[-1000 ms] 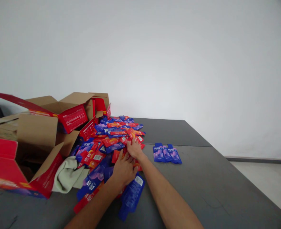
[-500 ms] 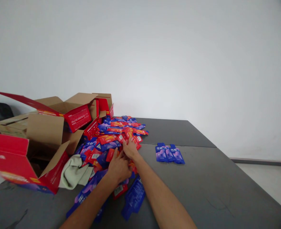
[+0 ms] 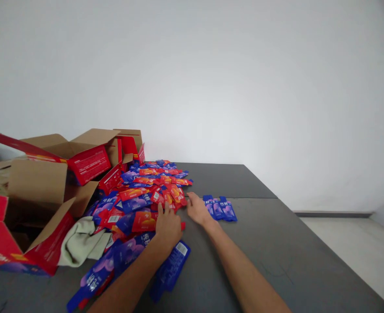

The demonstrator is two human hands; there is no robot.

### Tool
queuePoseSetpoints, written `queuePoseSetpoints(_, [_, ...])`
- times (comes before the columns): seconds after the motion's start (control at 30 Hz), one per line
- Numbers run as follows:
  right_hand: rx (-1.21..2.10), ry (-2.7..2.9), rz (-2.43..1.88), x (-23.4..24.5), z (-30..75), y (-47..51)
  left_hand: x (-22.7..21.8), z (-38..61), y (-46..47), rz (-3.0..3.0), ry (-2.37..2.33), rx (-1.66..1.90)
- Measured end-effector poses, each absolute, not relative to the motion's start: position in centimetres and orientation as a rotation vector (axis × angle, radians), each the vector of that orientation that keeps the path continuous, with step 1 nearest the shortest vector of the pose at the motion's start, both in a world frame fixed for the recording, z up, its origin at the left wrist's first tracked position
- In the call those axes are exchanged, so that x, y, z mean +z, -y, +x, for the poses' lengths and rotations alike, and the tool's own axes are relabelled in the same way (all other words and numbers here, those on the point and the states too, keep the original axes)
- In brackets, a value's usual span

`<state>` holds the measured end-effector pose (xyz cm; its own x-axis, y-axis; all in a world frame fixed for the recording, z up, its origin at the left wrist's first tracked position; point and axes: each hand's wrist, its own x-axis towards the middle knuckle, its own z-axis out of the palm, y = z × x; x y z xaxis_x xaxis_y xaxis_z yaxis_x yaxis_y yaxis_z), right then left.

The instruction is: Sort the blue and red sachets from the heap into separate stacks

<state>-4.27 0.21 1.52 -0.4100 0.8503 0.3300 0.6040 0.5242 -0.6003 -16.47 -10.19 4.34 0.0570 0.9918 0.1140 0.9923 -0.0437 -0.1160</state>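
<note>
The two hands are apart from each other. The left hand point(image 3: 168, 224) lies at the near right edge of a heap of packets point(image 3: 135, 201), its fingers over red ones; whether it grips any I cannot tell. The right hand point(image 3: 197, 208) is bent just beside the heap, between it and three overlapping blue packets point(image 3: 218, 209) on the dark worktop point(image 3: 244, 248); its grip is unclear too. A blue packet point(image 3: 174, 267) lies beside the left forearm. Left of the heap sit a pale cloth point(image 3: 82, 243) and open boxes point(image 3: 90, 164).

Room rightward; packet heap point(image 3: 136, 202) leftward
</note>
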Motion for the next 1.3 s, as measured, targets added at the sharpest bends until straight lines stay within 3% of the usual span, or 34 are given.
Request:
queuePoseSetpoints(0.2, [0.19,2.311,-1.458,0.2,6.7,0.3,2.8,-10.4,6.7,-2.571,1.795,-0.357])
queuePoseSetpoints(0.37, [0.377,2.428,-1.777,-2.2,10.9,0.6,-0.2,-7.6,3.4,-2.745,1.905,-0.305])
queuePoseSetpoints(0.7, [0.337,2.53,-1.661,-3.7,7.4,-1.2,-2.7,-10.6,1.3,-2.456,2.112,-0.32])
queuePoseSetpoints(1.0, [0.211,2.397,-1.594,-4.3,6.9,-1.5,-3.3,-11.6,1.4,-2.422,2.092,-0.423])
queuePoseSetpoints(1.3, [0.29,2.408,-1.487,-4.1,8.1,-2.0,-3.1,-11.2,1.6,-2.524,1.928,-0.483])
